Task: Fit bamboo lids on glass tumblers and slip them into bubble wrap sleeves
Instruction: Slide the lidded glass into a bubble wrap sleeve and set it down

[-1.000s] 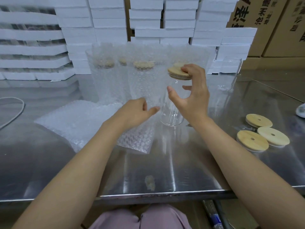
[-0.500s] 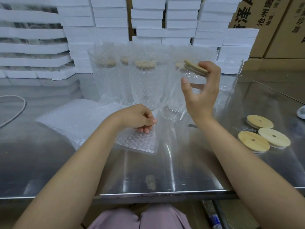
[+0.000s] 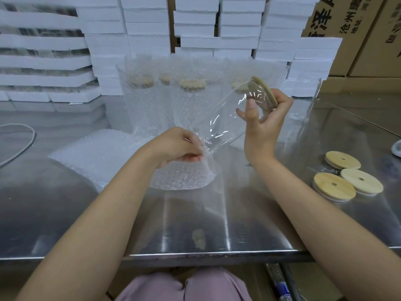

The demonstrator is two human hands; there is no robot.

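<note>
Glass tumbler (image 3: 225,118), bamboo lid (image 3: 263,93) fitted, gripped by the right hand (image 3: 264,124), is not yet inside the bubble wrap sleeve (image 3: 182,177) the left hand (image 3: 180,146) pinches. Sleeved tumblers (image 3: 191,98) stand upper centre; three loose lids (image 3: 334,185) wait at right.

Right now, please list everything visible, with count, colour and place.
glass tumbler: one, clear, tilted in mid-air, centre
bamboo lid: one, tan, on that tumbler
bubble wrap sleeve: one, clear, under the tumbler's base
loose lids: three, tan, table right
wrapped tumblers: about four, clear, standing behind
flat sleeves: pile, clear, table left
foam boxes: many, white, stacked at back
cartons: several, brown, back right
table: one, steel, foreground
left hand: one, grips the sleeve
right hand: one, grip on lidded end
</note>
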